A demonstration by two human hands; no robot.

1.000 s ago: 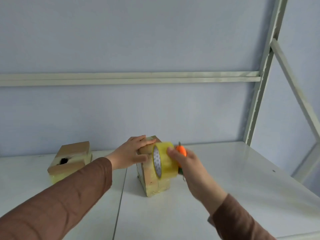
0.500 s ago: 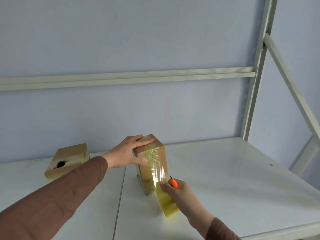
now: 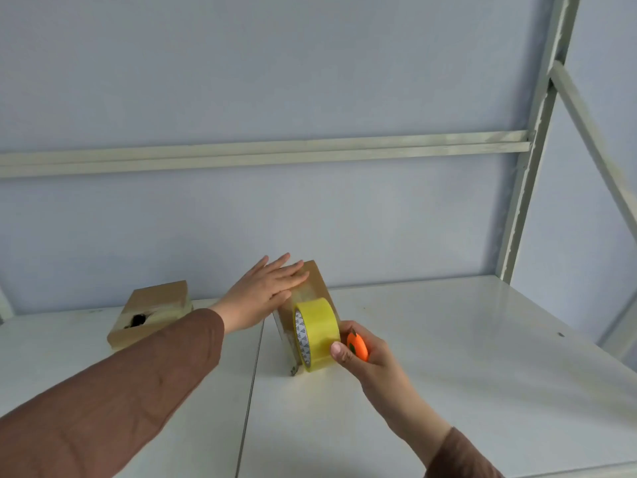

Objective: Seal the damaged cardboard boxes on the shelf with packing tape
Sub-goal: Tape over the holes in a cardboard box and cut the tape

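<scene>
Cardboard box [image 3: 312, 288] stands upright near the middle of the white shelf [image 3: 448, 357], taped on its top and front. The left hand [image 3: 265, 293] lies flat on its top, fingers straight and slightly spread. The right hand [image 3: 365, 353] pinches the yellow tape roll [image 3: 319, 334] against the box's front face, with an orange cutter [image 3: 357, 346] tucked in the same grip. A second box [image 3: 151, 312] with a dark hole lies well apart to the left. Half a second ago the roll was down on the shelf; now it sits higher against the box, and the left fingers have straightened.
</scene>
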